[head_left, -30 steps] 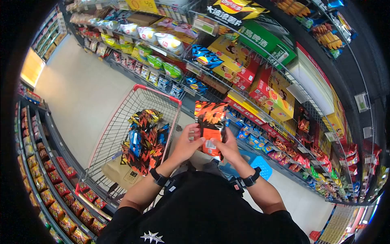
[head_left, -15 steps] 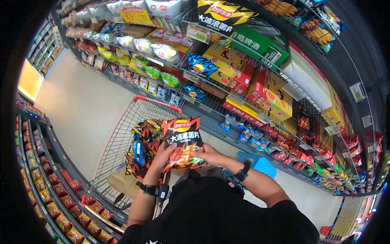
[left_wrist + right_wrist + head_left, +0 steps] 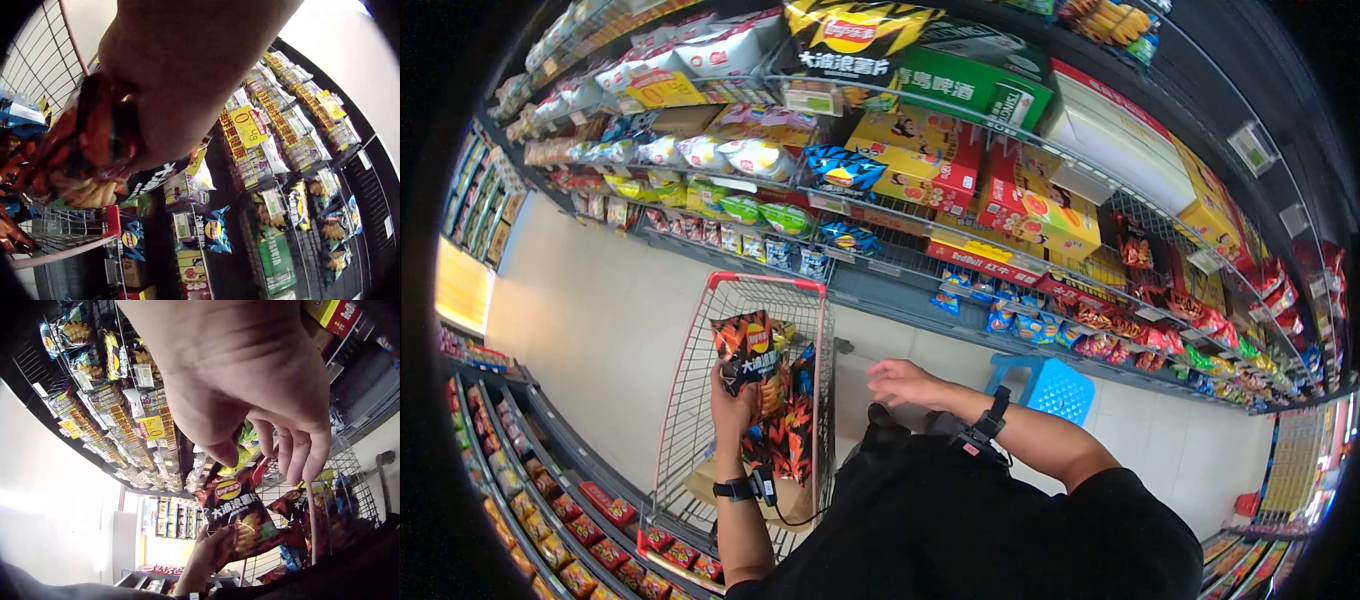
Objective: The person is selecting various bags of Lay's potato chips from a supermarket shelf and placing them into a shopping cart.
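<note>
A black and red bag of potato chips is gripped by my left hand above the shopping cart. The right wrist view shows the front of this chip bag, with the left thumb across its lower part. Beneath it in the cart lie more chip bags, red-black, blue and yellow. My right hand hangs with loosely bent fingers in front of my body, apart from the bag and holding nothing. In the left wrist view my forearm covers much of the held bag.
Snack shelves with a green beer box and boxed drinks run along the far side. A blue stool stands on the floor to the right. Another shelf of packets lies left of the cart, and a paper bag sits in it.
Both hands held the chip bag in front of my body. My left hand has carried it left over the cart, while the right hand has let go and stayed near my body.
</note>
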{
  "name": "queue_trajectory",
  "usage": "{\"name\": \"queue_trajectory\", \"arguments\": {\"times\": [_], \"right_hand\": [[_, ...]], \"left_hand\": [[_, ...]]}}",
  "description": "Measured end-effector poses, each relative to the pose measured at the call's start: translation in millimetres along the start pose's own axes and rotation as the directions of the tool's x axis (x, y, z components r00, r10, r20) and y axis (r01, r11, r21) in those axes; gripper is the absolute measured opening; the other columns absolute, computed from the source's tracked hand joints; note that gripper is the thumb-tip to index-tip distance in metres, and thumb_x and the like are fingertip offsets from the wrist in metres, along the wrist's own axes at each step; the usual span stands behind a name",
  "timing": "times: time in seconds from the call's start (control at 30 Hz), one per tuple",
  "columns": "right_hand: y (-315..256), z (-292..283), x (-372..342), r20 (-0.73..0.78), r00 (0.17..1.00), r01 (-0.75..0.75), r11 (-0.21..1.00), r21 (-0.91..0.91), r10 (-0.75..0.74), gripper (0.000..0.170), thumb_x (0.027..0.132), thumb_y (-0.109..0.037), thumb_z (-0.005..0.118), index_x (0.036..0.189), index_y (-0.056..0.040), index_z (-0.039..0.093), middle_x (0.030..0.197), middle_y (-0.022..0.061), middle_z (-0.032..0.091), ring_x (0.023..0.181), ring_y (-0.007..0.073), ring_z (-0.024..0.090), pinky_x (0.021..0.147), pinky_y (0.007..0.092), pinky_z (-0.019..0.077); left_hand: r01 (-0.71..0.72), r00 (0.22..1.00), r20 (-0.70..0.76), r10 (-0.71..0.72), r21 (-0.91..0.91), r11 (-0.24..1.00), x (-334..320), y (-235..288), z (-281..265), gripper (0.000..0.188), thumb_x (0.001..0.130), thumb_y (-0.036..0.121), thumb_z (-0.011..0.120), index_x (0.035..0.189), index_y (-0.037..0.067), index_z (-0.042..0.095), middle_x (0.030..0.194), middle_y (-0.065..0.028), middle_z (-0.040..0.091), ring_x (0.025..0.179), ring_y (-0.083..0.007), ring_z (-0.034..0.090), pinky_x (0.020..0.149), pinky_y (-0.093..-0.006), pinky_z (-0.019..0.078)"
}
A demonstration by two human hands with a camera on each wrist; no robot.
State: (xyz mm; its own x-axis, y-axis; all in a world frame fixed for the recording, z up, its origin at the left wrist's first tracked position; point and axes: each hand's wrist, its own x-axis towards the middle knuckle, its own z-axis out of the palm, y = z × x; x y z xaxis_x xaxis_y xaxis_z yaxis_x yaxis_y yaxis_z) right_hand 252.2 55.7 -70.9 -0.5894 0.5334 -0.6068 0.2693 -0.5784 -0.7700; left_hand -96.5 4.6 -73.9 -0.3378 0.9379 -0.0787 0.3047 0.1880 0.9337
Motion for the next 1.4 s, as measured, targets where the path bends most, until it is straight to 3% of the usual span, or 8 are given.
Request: {"name": "queue_trajectory", "arguments": {"times": [0.03,0.1,0.17,0.23,0.3,0.37,0.77,1.4], "right_hand": [[2.6,-4.2,-0.8,-0.015,1.0,0.007,1.0,0.011,-0.007,0.054,0.092,-0.032,0.061,0.135,-0.0067,0.041,0.125,0.0115,0.054,0.106,0.0202,0.059,0.087,0.0378,0.0497],[5.6,-17.2,-4.8,-0.035,0.999,0.026,0.999,0.031,-0.025,0.048,0.093,-0.032,0.06,0.131,-0.007,0.045,0.121,0.0098,0.056,0.103,0.0183,0.06,0.085,0.0356,0.0498],[1.7,-24.1,-3.8,-0.076,0.996,0.047,0.998,0.048,-0.043,0.044,0.092,-0.032,0.059,0.127,-0.007,0.048,0.119,0.0091,0.056,0.1,0.0183,0.061,0.082,0.0353,0.0504],[-0.6,-35.7,-8.4,-0.146,0.988,0.067,0.993,0.094,-0.053,0.042,0.091,-0.032,0.059,0.123,-0.0069,0.051,0.117,0.0084,0.057,0.097,0.0183,0.061,0.078,0.035,0.0511],[-3.7,-51.8,-13.5,-0.141,0.986,0.101,0.993,0.059,-0.091,0.041,0.089,-0.032,0.061,0.12,-0.0067,0.054,0.113,0.0078,0.059,0.094,0.0177,0.062,0.075,0.0338,0.0514],[-0.1,-68.8,-13.4,-0.198,0.974,0.124,0.99,0.064,-0.109,0.041,0.087,-0.032,0.062,0.119,-0.0067,0.055,0.11,0.007,0.06,0.093,0.0174,0.062,0.073,0.0336,0.0515],[22.6,-126.2,-88.3,-0.446,0.892,0.199,0.947,0.253,-0.069,0.036,0.091,-0.029,0.059,0.119,-0.0064,0.055,0.112,0.0051,0.061,0.099,0.0176,0.062,0.081,0.0342,0.0506],[35.1,-167.8,-119.5,-0.439,0.897,0.215,0.925,0.314,-0.06,0.032,0.092,-0.027,0.057,0.117,-0.0077,0.057,0.11,0.0046,0.063,0.095,0.0156,0.062,0.079,0.0324,0.0509]], "left_hand": [[-0.152,0.987,-0.018,0.158,0.166,0.974,6.0,2.1,2.7,0.058,0.08,-0.002,0.065,0.131,0.005,0.038,0.098,-0.012,0.062,0.077,-0.0201,0.063,0.069,-0.0321,0.0528],[0.059,0.992,0.094,-0.084,0.238,0.969,14.3,11.9,5.1,0.053,0.081,0.001,0.066,0.129,0.005,0.043,0.108,-0.0117,0.059,0.094,-0.0219,0.061,0.084,-0.0346,0.049],[-0.211,0.977,0.024,0.21,0.156,0.965,33.1,20.7,20.3,0.037,0.082,0.006,0.066,0.116,0.002,0.053,0.102,-0.011,0.061,0.092,-0.0189,0.059,0.082,-0.0328,0.0481],[-0.34,0.919,0.212,0.331,0.008,0.94,27.3,148.4,31.7,0.015,0.084,0.005,0.06,0.098,-0.001,0.059,0.092,-0.009,0.058,0.084,-0.017,0.057,0.074,-0.0302,0.0475],[-0.63,0.727,0.281,0.627,-0.089,0.771,4.7,244.0,31.1,0.009,0.076,0.003,0.064,0.084,-0.001,0.06,0.086,-0.0105,0.061,0.08,-0.0202,0.057,0.072,-0.0301,0.0465],[-0.904,0.207,0.261,0.943,-0.318,0.287,-7.7,283.2,7.0,0.009,0.067,0.009,0.066,0.072,0.005,0.059,0.069,-0.0089,0.061,0.062,-0.0214,0.057,0.059,-0.0317,0.0456],[-0.847,0.031,0.405,0.914,-0.475,0.239,42.3,323.8,44.4,0.008,0.068,0.007,0.065,0.072,0.005,0.059,0.07,-0.0092,0.061,0.063,-0.0213,0.057,0.059,-0.0316,0.0455],[-0.857,0.068,0.405,0.912,-0.445,0.261,-9.9,367.7,99.1,0.008,0.07,0.003,0.065,0.071,0.004,0.057,0.072,-0.0098,0.06,0.064,-0.0212,0.056,0.059,-0.0314,0.0452]]}}
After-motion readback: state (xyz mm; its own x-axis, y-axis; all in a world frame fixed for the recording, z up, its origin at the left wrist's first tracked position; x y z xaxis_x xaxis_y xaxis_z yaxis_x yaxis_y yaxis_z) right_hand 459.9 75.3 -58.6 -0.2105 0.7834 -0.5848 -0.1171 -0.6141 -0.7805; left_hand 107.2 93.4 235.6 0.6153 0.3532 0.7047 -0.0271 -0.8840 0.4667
